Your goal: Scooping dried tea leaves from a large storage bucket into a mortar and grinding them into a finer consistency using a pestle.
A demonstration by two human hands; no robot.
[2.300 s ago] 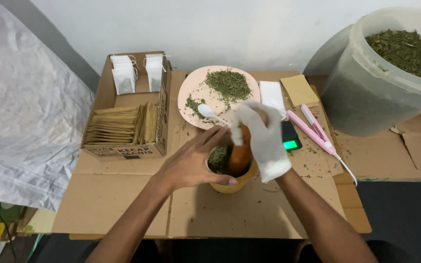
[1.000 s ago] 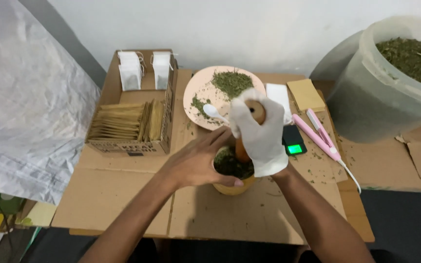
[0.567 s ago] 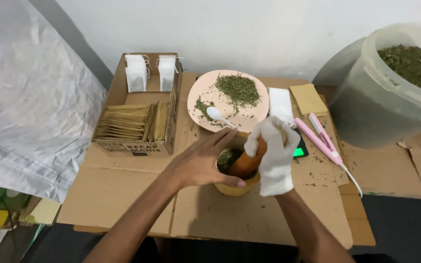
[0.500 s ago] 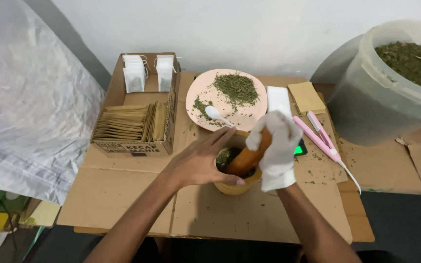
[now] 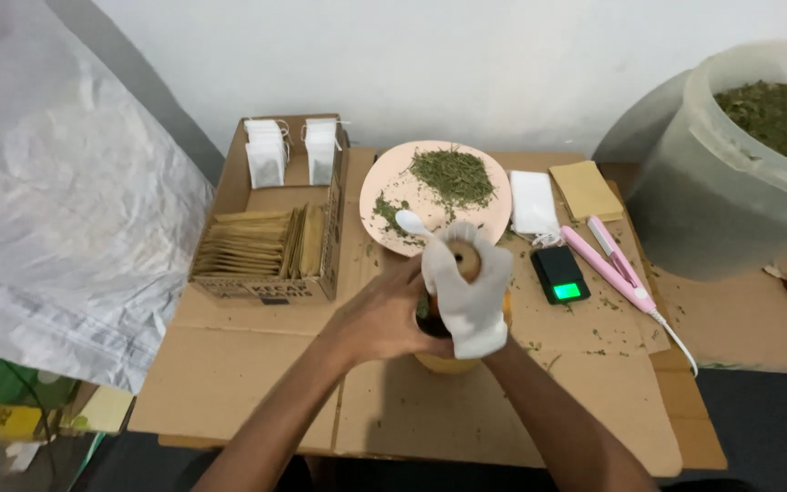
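While only the head view is supplied, it shows the work plainly. Right hand [image 5: 468, 293], in a white glove, is clenched round a wooden pestle [image 5: 465, 258], held upright near its top. Left hand [image 5: 384, 317], bare, grasps the rim of the yellow mortar [image 5: 448, 363], which stands on the cardboard tabletop [image 5: 257, 383], just below the plate.

Judgement: pestle is stiff and solid; a grip high on the shaft suits it. Mortar looks heavy and hard, and needs steadying at the rim.

Containers: mortar holds dark green crushed leaf, mostly hidden. Pink plate [image 5: 393, 187] carries loose dried leaf and a white spoon [image 5: 411, 221]. Grey tub [image 5: 730, 210] is full of dried leaf. Cardboard box [image 5: 266, 287] holds brown envelopes and white sachets [image 5: 266, 153].
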